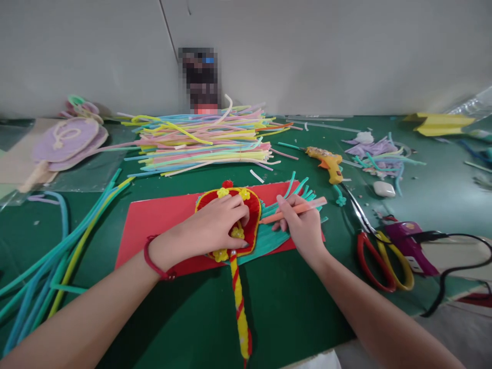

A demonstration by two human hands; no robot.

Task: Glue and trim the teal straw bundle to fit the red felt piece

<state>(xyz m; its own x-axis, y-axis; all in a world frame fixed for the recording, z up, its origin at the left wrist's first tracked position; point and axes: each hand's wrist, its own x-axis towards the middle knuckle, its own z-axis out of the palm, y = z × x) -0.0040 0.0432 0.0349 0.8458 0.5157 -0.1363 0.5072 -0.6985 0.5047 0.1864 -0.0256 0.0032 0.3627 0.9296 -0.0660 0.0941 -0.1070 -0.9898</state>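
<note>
A red fan-shaped craft piece [253,205] with a yellow rim and yellow flowers lies on a red sheet [154,220]. Its red-and-yellow twisted handle [240,307] points toward me. My left hand [215,225] presses down on the red piece, fingers curled over a yellow flower. My right hand [303,225] pinches an orange-pink stick [300,209] whose tip touches the piece's right edge. Teal pipe cleaners [277,230] lie under and beside the piece.
A big pile of pastel sticks [203,141] lies at the back. An orange glue gun [326,161], red-and-yellow scissors [384,256] and a purple tool with black cord [407,241] sit at right. Long teal and yellow tubes [49,256] run at left; purple fans [65,143] lie far left.
</note>
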